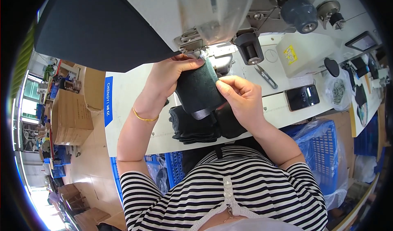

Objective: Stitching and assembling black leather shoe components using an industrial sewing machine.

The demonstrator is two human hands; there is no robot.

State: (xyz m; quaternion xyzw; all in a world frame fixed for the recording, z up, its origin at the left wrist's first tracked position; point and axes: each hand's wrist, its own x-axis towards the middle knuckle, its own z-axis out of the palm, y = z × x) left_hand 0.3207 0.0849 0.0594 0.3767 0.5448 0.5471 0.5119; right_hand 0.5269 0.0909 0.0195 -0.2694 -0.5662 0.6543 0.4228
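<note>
Left hand: the left hand (pixel 170 73) is closed on the upper left edge of the dark green fabric piece (pixel 198 89), fingertips pressing it toward the sewing machine's presser foot (pixel 192 46); a gold bangle (pixel 144 116) sits on its wrist.
Right hand: the right hand (pixel 239 98) pinches the right edge of the same fabric piece between thumb and forefinger, the other fingers curled in.
Fabric piece: held up between the two hands, tilted, its top end just under the machine head; a shiny black band runs across its lower end, just below and between the hands.
Stack: a pile of folded dark pieces (pixel 192 126) lies on the counter (pixel 127 108) directly below the hands, near the person's body.
Sewing machine: the white sewing machine (pixel 196 10) rises just beyond the hands; whether the needle touches the fabric I cannot tell.
Right of the right hand: small thread snips (pixel 265 76) lie on the counter near it; a phone (pixel 302 97) lies farther right, and a white box with a yellow label (pixel 305 53) stands beyond the phone.
Below the right forearm: a blue plastic crate (pixel 319 145) lined with clear film.
Left of the left hand: cardboard boxes (pixel 71 116) stand well apart, on the floor.
</note>
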